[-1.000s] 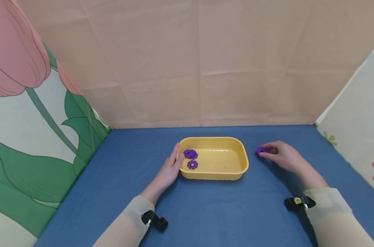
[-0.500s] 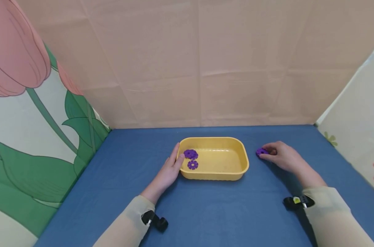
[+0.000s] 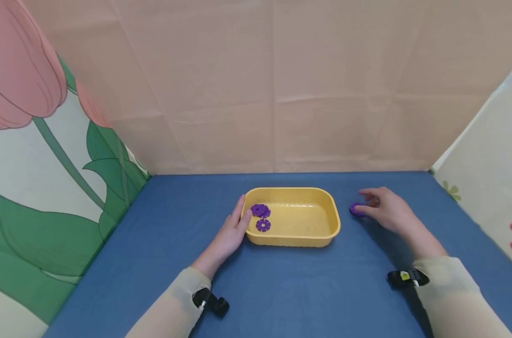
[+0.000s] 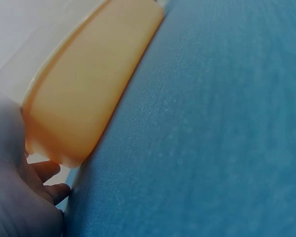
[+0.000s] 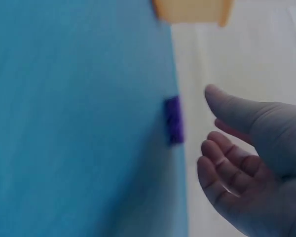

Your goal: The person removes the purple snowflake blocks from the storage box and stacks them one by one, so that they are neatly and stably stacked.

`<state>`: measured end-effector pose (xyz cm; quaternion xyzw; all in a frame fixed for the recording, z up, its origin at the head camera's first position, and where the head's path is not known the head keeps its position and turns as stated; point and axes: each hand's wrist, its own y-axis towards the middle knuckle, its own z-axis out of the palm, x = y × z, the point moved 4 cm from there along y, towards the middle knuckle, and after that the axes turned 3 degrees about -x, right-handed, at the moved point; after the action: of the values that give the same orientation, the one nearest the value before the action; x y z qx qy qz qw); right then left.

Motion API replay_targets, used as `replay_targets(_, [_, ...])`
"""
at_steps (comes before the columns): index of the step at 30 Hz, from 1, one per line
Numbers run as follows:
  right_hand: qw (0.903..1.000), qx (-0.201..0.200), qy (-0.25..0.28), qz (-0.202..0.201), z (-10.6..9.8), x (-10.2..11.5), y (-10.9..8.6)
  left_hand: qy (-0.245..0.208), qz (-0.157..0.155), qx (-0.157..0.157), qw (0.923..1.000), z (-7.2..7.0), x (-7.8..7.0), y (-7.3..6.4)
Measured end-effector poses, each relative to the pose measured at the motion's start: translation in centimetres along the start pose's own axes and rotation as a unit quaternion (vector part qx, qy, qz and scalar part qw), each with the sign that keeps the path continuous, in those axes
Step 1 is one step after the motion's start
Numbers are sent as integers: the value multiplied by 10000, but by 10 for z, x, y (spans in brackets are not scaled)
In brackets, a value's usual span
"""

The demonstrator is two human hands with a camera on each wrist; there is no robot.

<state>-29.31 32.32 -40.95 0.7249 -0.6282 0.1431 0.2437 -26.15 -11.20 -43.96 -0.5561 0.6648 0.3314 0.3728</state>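
A yellow plastic basin (image 3: 293, 241) stands on the blue cloth, with purple notched flower-shaped discs (image 3: 263, 226) in its left part, some overlapping. My left hand (image 3: 232, 231) grips the basin's left end, thumb over the rim and fingers along the outer wall. In the left wrist view its lower fingers (image 4: 55, 191) show below the basin's end. Right of the basin, a short stack of purple discs (image 5: 174, 121) rests on the cloth. My right hand (image 3: 390, 211) is beside it, thumb and fingers parted and nothing between them; in the head view the thumb partly hides the stack.
Blue cloth (image 3: 306, 291) covers the table. A beige sheet (image 3: 273, 94) hangs along the back edge, with a tulip-printed panel (image 3: 70, 234) on the left and a white flower-printed panel (image 3: 488, 164) on the right. Each wrist wears a black camera mount (image 3: 408, 278).
My right hand has opened and lifted its fingers off the purple discs at the right, leaving them on the cloth. My left hand and the basin have stayed in place.
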Motion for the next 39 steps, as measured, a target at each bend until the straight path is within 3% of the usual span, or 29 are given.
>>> replay_targets(4, [9996, -146, 247, -83, -7, 40, -1, -14, 15, 20, 10000, 0, -2, -1])
replay_targets(7, [9984, -38, 514, -236, -5, 77, 1, -30, 63, 12, 10000, 0, -2, -1])
replay_targets(14, [9907, 428, 1101, -681, 33, 137, 13, 20, 77, 14, 10000, 2, -2, 0])
replay_targets(21, [9847, 918, 1164, -917, 71, 164, 27, -33, 55, -8, 10000, 3, -3, 0])
replay_targets(31, [9740, 1630, 983, -1227, 108, 193, 37, 10, 48, -13, 10000, 2, 0, 1])
replay_targets(39, [9718, 1662, 381, -1627, 125, 202, 38, 41, 94, -37, 9999, 3, -1, 1])
